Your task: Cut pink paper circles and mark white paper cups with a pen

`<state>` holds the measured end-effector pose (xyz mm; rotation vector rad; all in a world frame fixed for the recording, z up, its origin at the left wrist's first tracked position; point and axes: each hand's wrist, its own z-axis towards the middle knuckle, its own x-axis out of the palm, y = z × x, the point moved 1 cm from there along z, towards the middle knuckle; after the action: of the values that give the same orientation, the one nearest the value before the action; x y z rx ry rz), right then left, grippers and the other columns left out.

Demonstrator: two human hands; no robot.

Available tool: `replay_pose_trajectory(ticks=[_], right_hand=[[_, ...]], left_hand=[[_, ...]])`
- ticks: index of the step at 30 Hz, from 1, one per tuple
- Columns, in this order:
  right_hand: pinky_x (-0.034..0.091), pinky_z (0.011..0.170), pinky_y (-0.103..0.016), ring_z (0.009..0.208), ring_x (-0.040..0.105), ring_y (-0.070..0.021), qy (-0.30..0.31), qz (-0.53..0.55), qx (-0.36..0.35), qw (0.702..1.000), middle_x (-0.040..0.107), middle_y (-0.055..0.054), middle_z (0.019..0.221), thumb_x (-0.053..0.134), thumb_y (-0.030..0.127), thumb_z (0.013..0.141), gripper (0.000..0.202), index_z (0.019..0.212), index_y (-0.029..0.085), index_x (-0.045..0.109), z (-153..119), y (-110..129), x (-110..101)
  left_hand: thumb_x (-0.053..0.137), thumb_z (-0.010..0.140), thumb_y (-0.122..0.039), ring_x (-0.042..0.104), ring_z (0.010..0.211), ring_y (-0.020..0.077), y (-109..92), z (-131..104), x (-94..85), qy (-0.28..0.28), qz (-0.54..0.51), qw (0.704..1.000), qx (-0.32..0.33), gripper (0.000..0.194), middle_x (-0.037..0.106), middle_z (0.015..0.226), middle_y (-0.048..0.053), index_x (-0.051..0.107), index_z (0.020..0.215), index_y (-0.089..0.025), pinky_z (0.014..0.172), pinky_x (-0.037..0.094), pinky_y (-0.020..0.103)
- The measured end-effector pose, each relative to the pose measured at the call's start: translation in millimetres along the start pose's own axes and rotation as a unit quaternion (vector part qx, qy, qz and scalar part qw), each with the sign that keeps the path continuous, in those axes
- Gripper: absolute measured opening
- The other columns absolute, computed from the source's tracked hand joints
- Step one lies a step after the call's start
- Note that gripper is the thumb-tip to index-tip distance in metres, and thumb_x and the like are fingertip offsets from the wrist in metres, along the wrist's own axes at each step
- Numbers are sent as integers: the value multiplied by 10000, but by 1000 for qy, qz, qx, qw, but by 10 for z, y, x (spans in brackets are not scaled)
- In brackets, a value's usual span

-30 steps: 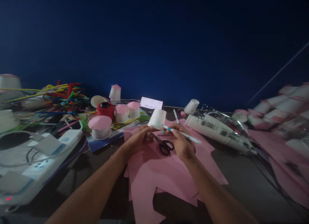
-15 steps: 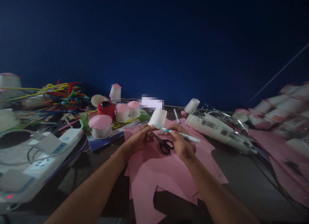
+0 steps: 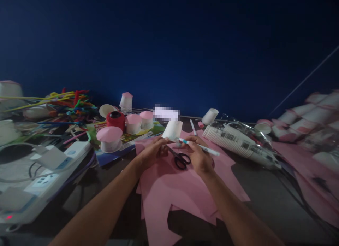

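A white paper cup (image 3: 172, 129) is tilted above the pink paper, its lower edge in the fingers of my left hand (image 3: 155, 152). My right hand (image 3: 199, 156) is closed around a white marker (image 3: 210, 150) with a teal band, its tip pointing left at the cup's lower edge. Whether the tip touches the cup, I cannot tell. Black-handled scissors (image 3: 181, 161) lie between my hands on the cut sheets of pink paper (image 3: 164, 189). The tips of the scissors are partly hidden by my left fingers.
Left are cups with pink tops (image 3: 109, 134), a red round object (image 3: 115, 121), colourful pipe cleaners (image 3: 75, 101) and a power strip (image 3: 45, 182) with cables. Right are a wrapped stack of paper cups (image 3: 235, 143) and piled cups (image 3: 312, 115). A second marker (image 3: 193, 127) lies behind.
The marker in my right hand has shifted slightly to the right, its tip drawn back from my left fingertips. My left hand and the cup have barely moved.
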<state>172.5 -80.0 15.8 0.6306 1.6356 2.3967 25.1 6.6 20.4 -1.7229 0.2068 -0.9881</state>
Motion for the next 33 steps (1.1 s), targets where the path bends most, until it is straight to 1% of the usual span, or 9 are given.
replay_pose_trajectory(ticks=[3,9,12,15,18,22,27,30,33], right_hand=[[508,728,-360,726,634,-182,-2,16,7,1000,652,15,714,573,317,787,135,858,228,644,1,4,7],[495,727,-339,740,626,-177,16,-14,-4,1000,655,15,721,585,292,785,123,847,225,667,-18,1,-2],[497,716,-337,728,627,-176,8,-23,-3,1000,657,10,726,586,297,793,125,851,219,665,-16,10,4],[507,712,-349,710,624,-172,-16,13,7,1000,645,19,710,579,293,793,108,843,223,644,-6,42,26],[511,714,-355,712,617,-174,-21,55,23,998,625,23,672,571,278,775,95,810,219,635,0,78,47],[494,722,-328,704,605,-161,-12,7,17,1000,639,17,686,574,261,762,103,803,212,655,-10,85,28],[495,682,-315,701,615,-168,5,-49,-3,999,643,17,703,569,278,777,108,808,221,655,-21,58,-6],[505,681,-312,713,628,-170,-4,-70,-10,997,643,19,711,573,297,797,115,833,224,655,-11,60,7],[529,694,-335,714,632,-171,-25,-15,0,1000,626,29,688,582,307,794,108,837,224,635,9,64,26]], left_hand=[[709,708,-295,329,444,32,10,4,-11,0,-2,1000,-3,225,403,542,-76,555,776,-145,446,254,180],[715,710,-291,320,444,27,25,17,-32,-5,-12,1000,-5,233,400,555,-78,554,795,-146,440,236,173],[713,710,-304,325,441,33,25,15,-31,-9,-7,1000,-8,230,383,531,-84,560,790,-151,446,253,176],[710,707,-301,347,449,35,16,6,-19,-6,-5,1000,-1,220,418,548,-74,566,785,-154,455,266,182],[701,713,-321,331,436,35,3,-6,0,-3,-5,1000,-1,223,404,527,-76,570,772,-149,452,257,186],[716,702,-333,301,436,29,-8,-16,10,-10,-10,1000,-11,250,365,516,-86,569,777,-145,453,245,181],[715,710,-345,309,440,33,1,-4,-4,2,-16,1000,4,263,359,515,-83,551,746,-142,445,236,179],[708,716,-352,322,437,34,0,-6,-2,-4,-22,1000,2,264,394,532,-76,559,770,-141,440,248,182],[710,713,-363,351,449,35,-10,-20,10,-7,-30,1000,0,279,470,594,-55,556,788,-143,443,275,187]])
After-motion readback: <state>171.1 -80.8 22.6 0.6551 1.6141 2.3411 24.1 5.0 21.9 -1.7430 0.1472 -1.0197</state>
